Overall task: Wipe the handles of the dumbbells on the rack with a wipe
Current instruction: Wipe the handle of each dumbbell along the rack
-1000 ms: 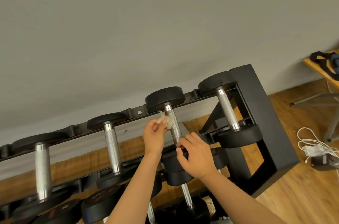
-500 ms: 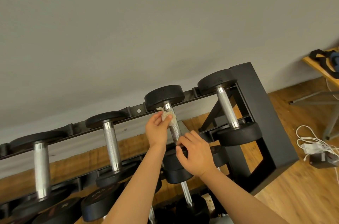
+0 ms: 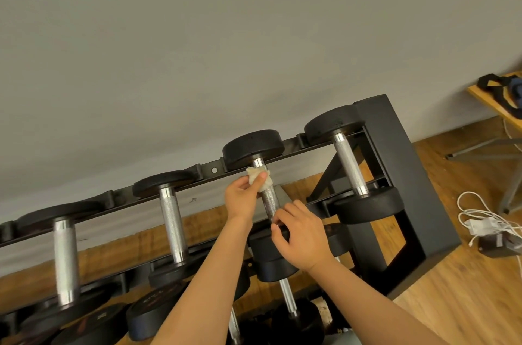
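Head view, looking down past my forearms at the rack (image 3: 395, 175), a black frame standing against a grey wall (image 3: 197, 48) on a wood floor (image 3: 466, 302). Four dumbbells lie across the top row with their knurled steel handles pointing toward me.

I am working on the third dumbbell (image 3: 251, 147) from the left. My left hand (image 3: 243, 197) pinches the wipe (image 3: 258, 179), a small crumpled white wad, between thumb and fingertips. The wad is pressed against the far end of the handle (image 3: 270, 203), just below the black weight at the back rail. My right hand (image 3: 299, 237) is at the near end of that same handle, its fingers curled round the bar where it meets the front weight. Bare steel shows between the two hands.

The neighbour on the right (image 3: 348, 166) and the two on the left (image 3: 172, 220) sit untouched in their cradles. More dumbbells (image 3: 286, 299) lie on the lower row beneath my arms.

Off to the right, a tangle of white cable (image 3: 474, 212) lies on the floor beside a dark block (image 3: 497, 243). A black strap (image 3: 494, 84) rests on the corner of a wooden table (image 3: 485, 99).
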### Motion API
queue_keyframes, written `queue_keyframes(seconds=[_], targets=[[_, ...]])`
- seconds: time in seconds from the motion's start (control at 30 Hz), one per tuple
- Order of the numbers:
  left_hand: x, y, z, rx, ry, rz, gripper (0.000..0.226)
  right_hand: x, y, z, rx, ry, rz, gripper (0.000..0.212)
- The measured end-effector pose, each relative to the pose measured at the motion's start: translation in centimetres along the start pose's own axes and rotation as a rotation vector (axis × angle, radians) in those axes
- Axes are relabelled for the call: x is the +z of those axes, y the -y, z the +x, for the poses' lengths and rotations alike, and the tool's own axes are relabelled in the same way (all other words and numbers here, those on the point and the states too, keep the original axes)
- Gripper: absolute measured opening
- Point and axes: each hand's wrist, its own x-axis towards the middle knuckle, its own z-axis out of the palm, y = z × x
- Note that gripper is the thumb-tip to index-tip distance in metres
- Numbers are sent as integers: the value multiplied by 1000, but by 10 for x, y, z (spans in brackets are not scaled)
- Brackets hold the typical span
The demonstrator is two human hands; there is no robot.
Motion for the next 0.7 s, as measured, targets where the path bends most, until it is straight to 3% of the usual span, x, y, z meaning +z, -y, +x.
queue_keyframes(seconds=[0.17,0.3,0.47,0.7], targets=[[-6,5,-4,80,-69,39,7,1,0,0,-4,-4,-4,23],[-3,10,-6,29,98,85,11,-1,0,1,-15,-7,-3,23],[-10,12,-9,33,53,19,11,0,-1,0,-17,-8,3,22],[-9,12,-9,19,204,166,7,-1,0,0,-15,-7,0,22]])
